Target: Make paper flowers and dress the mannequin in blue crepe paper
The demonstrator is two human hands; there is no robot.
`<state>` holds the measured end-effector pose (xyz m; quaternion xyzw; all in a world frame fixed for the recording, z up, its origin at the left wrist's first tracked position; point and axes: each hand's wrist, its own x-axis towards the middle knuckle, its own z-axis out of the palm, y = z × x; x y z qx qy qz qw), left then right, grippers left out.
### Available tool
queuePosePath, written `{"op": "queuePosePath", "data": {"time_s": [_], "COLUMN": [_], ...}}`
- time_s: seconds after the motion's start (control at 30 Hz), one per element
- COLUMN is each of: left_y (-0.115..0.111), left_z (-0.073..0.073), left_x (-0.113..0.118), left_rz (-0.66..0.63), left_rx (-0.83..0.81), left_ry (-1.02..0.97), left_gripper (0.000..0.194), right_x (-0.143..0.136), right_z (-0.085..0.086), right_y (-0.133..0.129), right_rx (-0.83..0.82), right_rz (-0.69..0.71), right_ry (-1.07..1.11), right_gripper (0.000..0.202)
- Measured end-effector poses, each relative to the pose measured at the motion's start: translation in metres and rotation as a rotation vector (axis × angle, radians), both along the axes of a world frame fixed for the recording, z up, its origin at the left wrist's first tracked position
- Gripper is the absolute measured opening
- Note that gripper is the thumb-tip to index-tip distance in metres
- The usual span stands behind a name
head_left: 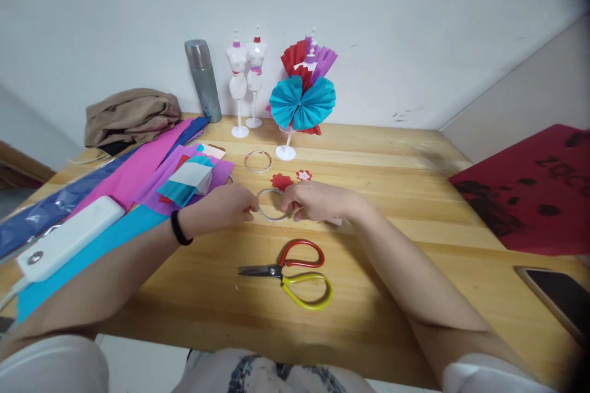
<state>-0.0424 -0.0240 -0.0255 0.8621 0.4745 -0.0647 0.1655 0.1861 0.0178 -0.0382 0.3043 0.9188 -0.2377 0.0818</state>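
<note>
- The wooden bench holds it all up. Its far edge is by the wall.
- The paper sheets, pink, purple and blue, lie along the left edge of the bench, to the left of the left hand.
- The dressed doll stand has big folded paper fans on it. It stands near the far edge, past both hands.
- The left hand is at the left side of the ring. Its fingers are bent and their tips come up to the rim. I cannot tell if they grip it or just touch it.
- The right hand is at the other side. Its thumb and finger seem to pinch the right side of the rim, and it hides a bit of the ring. It looks like the closer hand, but only by a little.
- The scissors lie between the ring and the near edge, with the blades pointing to the left edge.
- The thin ring is between the two hands, midway across the bench. It is round, so no side is longer. I cannot tell if it is lifted a little.
- The red paper flower lies just past the ring, toward the far edge.
</note>
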Motion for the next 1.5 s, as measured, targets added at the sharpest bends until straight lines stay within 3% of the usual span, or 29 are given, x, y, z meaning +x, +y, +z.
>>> {"op": "queuePosePath", "data": {"time_s": [0.1,0.23,0.37,0.5,0.63,0.83,1.0,1.23,1.33,1.5], "left_y": [0.009,0.024,0.026,0.017,0.011,0.015,0.023,0.016,0.01,0.004], "left_z": [-0.01,-0.014,-0.005,0.015,0.027,0.028,0.034,0.038,0.037,0.032], "left_x": [0.004,-0.009,-0.013,-0.004,0.005,0.013,0.016,0.02,0.022,0.024], "left_rz": [0.085,0.165,0.31,0.429,0.31,0.023,0.004,-0.076,-0.13,-0.207], "left_rx": [0.011,0.03,-0.065,-0.167,0.02,0.437,0.519,0.58,0.755,1.111], "left_ry": [-0.047,-0.131,-0.435,-0.767,-0.866,-0.919,-0.909,-0.988,-0.965,-0.673], "left_gripper": [0.023,0.023,0.019,0.019,0.017,0.014,0.013,0.012,0.012,0.018], "right_x": [-0.009,-0.011,0.002,0.015,0.022,0.027,0.032,0.035,0.033,0.032], "right_z": [-0.01,-0.014,-0.003,0.009,0.011,0.007,0.004,0.005,0.007,0.009], "right_y": [-0.001,0.002,0.009,0.012,0.015,0.018,0.02,0.022,0.021,0.021], "right_rx": [0.046,0.014,-0.276,-0.506,-0.678,-0.784,-0.822,-0.799,-0.794,-0.776], "right_rz": [0.019,0.044,-0.08,-0.13,-0.172,-0.156,-0.083,-0.045,-0.057,-0.114], "right_ry": [-0.052,0.043,0.332,0.531,0.706,0.982,1.178,1.175,1.193,1.152], "right_gripper": [0.016,0.012,0.005,0.021,0.031,0.032,0.028,0.026,0.025,0.023]}}
